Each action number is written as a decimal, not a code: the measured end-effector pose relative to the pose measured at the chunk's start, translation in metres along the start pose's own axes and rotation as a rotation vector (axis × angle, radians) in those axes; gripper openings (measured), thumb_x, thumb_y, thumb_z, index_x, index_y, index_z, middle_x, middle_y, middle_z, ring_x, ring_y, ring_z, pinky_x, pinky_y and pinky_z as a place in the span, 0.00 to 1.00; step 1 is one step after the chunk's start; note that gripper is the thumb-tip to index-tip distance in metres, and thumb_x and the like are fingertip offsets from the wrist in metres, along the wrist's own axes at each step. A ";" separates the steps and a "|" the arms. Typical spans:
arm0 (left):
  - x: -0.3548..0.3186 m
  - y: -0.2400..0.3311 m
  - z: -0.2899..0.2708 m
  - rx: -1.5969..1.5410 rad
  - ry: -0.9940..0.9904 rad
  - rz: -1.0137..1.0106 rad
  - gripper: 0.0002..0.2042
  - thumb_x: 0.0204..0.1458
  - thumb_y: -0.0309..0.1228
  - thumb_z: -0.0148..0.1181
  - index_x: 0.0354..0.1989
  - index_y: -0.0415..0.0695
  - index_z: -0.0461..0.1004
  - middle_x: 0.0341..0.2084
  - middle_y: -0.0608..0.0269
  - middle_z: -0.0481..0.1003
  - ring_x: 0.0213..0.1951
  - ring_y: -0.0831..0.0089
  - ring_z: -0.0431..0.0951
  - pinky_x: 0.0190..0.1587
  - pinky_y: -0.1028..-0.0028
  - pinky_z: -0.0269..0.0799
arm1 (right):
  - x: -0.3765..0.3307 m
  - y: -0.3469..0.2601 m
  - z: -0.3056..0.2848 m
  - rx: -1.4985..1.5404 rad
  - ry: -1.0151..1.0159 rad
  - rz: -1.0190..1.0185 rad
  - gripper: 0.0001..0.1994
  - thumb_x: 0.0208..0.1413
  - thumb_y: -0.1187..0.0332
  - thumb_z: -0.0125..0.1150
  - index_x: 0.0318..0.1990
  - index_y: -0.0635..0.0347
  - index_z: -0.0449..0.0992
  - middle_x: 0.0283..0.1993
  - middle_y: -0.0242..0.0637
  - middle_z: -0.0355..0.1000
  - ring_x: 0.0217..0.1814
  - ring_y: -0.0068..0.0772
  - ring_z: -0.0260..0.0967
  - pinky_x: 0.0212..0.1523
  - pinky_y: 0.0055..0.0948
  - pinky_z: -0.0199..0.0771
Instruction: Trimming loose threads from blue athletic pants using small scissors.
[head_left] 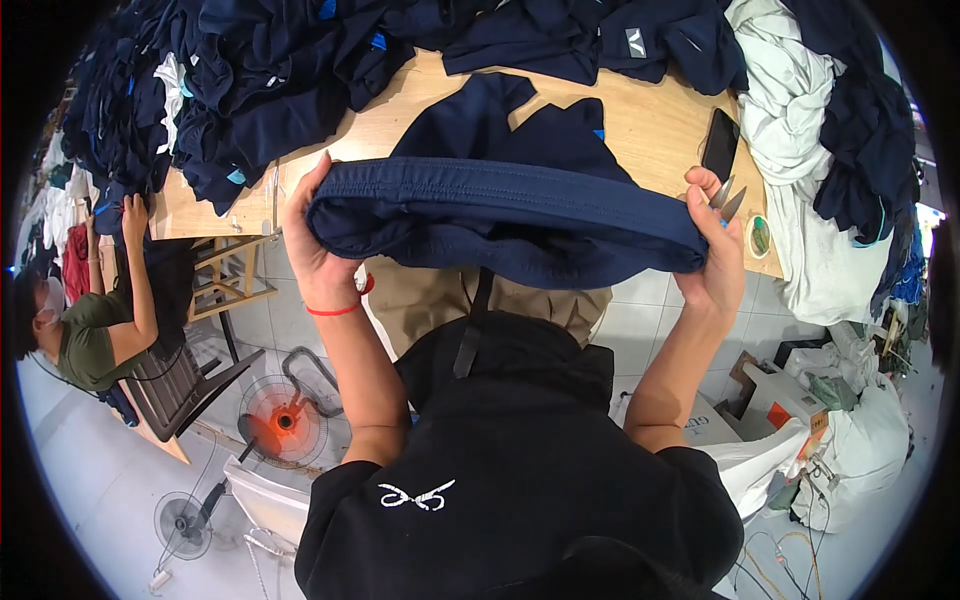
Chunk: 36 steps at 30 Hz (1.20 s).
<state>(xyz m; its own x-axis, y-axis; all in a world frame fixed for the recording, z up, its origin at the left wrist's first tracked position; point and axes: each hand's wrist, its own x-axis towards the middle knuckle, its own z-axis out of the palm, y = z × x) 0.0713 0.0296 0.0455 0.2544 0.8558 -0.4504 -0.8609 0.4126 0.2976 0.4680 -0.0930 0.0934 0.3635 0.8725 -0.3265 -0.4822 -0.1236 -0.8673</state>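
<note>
A pair of navy pants [520,185] is stretched sideways between my hands, its elastic waistband open toward me. The legs lie away from me on the wooden table [400,105]. My left hand [318,245] grips the left end of the waistband, thumb up along its outer side. At the other end my right hand [715,245] has hold of the band. Small metal snips [733,203] also sit in the right hand, blades sticking up past the fingers; their handles are mostly hidden.
Heaps of navy garments [260,80] cover the table's far side. White cloth [790,110] hangs over the right edge near a black phone [720,143]. At left, a co-worker [100,330] handles cloth beside a chair [185,385]. Fans [285,420] and boxes [785,395] stand on the floor.
</note>
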 end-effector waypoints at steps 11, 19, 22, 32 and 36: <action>-0.001 -0.009 -0.016 0.030 -0.068 -0.007 0.08 0.63 0.26 0.63 0.44 0.36 0.85 0.41 0.53 0.87 0.43 0.60 0.88 0.52 0.64 0.84 | -0.007 -0.011 -0.011 0.175 0.052 0.055 0.14 0.71 0.74 0.62 0.60 0.60 0.73 0.40 0.37 0.81 0.44 0.34 0.84 0.47 0.36 0.85; -0.009 -0.013 0.007 0.532 -0.142 0.196 0.10 0.58 0.28 0.64 0.25 0.41 0.74 0.22 0.71 0.74 0.23 0.82 0.70 0.30 0.79 0.64 | 0.007 -0.009 -0.016 0.188 -0.066 -0.014 0.16 0.67 0.76 0.65 0.60 0.60 0.71 0.39 0.38 0.80 0.43 0.32 0.83 0.47 0.35 0.84; -0.017 -0.003 0.013 0.688 -0.246 0.211 0.08 0.55 0.28 0.66 0.28 0.39 0.77 0.24 0.69 0.77 0.27 0.83 0.73 0.33 0.79 0.67 | 0.005 -0.009 -0.002 0.143 -0.038 -0.033 0.18 0.66 0.77 0.66 0.60 0.61 0.71 0.41 0.37 0.80 0.43 0.32 0.83 0.46 0.34 0.84; -0.024 -0.016 -0.004 0.897 -0.575 0.217 0.32 0.48 0.20 0.71 0.66 0.40 0.76 0.54 0.66 0.80 0.60 0.75 0.76 0.69 0.71 0.67 | 0.001 0.020 -0.023 -0.152 -0.183 -0.225 0.31 0.50 0.80 0.77 0.62 0.62 0.70 0.49 0.32 0.70 0.36 0.19 0.68 0.35 0.14 0.66; -0.018 -0.006 0.007 1.509 -0.255 0.759 0.24 0.46 0.13 0.65 0.54 0.42 0.84 0.44 0.62 0.79 0.41 0.73 0.80 0.41 0.74 0.74 | 0.013 0.008 0.019 -0.586 -0.046 -0.573 0.26 0.51 0.83 0.72 0.58 0.64 0.73 0.43 0.32 0.71 0.32 0.23 0.70 0.36 0.22 0.70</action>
<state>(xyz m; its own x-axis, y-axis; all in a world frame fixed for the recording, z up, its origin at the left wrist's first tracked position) 0.0756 0.0140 0.0576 0.2029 0.9471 0.2487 0.2982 -0.3016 0.9056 0.4542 -0.0736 0.0896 0.3876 0.8922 0.2320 0.2681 0.1317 -0.9544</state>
